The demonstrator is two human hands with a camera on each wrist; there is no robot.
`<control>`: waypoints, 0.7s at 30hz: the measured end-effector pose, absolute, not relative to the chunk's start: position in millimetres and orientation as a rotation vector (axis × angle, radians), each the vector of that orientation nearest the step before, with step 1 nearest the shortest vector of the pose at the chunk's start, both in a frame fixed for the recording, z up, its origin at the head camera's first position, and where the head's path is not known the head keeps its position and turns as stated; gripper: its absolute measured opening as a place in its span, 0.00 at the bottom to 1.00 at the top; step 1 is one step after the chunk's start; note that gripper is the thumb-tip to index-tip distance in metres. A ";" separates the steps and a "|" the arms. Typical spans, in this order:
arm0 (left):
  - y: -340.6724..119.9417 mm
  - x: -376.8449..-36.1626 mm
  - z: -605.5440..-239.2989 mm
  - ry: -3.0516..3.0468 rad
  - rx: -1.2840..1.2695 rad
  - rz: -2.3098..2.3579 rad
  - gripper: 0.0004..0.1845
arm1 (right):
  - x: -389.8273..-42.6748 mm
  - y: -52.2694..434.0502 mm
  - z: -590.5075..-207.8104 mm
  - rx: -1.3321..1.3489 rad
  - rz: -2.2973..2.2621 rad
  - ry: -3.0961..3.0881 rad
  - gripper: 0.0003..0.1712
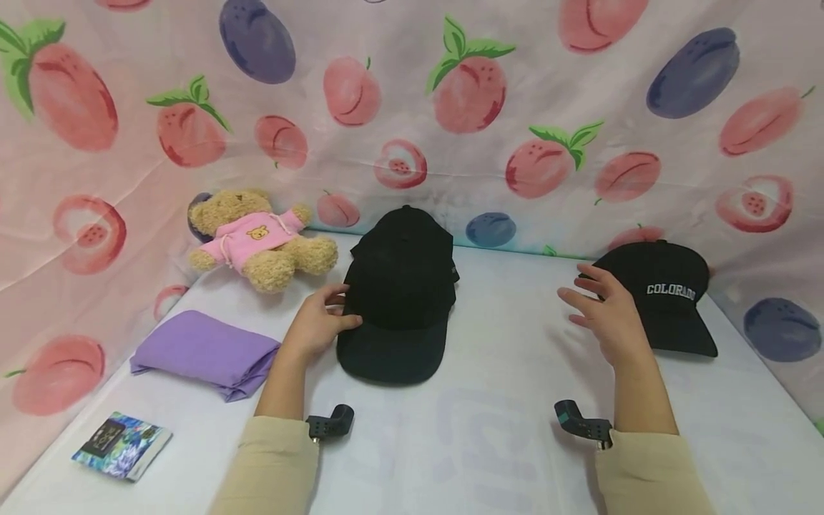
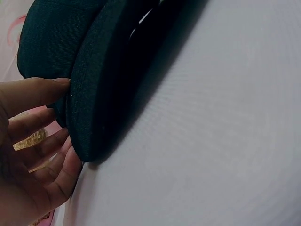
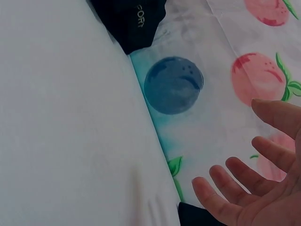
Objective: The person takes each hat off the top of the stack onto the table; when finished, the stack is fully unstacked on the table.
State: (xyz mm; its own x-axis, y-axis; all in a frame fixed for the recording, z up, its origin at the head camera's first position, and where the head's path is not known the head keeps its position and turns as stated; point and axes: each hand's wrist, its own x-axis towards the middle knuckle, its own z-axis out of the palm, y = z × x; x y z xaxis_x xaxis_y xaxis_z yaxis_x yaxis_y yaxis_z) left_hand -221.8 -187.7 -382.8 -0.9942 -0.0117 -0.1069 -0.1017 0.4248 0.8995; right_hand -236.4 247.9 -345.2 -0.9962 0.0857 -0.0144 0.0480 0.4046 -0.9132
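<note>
My left hand [image 1: 320, 322] is at the left side of a stack of black caps [image 1: 399, 286], whose front brim points toward me. In the left wrist view, the thumb touches the cap [image 2: 89, 84] where crown and brim meet. The other fingers lie loosely along the brim's edge, their tips partly visible. My right hand [image 1: 608, 315] hovers with fingers spread and holds nothing. Behind it, to the right, sits a black cap lettered COLORADO [image 1: 669, 293], partly covered by that hand in the head view.
A teddy bear in a pink top [image 1: 257, 239] lies at the back left. Nearer are a folded purple cloth [image 1: 202, 350] and a small colourful packet [image 1: 122, 445]. A fruit-print curtain [image 1: 412, 93] hangs behind the white table [image 1: 489, 443].
</note>
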 end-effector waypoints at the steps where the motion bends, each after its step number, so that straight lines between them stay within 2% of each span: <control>1: -187.8 -221.7 -382.8 2.581 -0.107 1.636 0.38 | -236.2 245.3 -345.2 -0.116 1.702 -2.600 0.46; 21: -186.2 -221.3 -384.2 2.589 -0.101 1.648 0.38 | -235.0 205.0 -348.6 -0.030 1.832 -2.581 0.43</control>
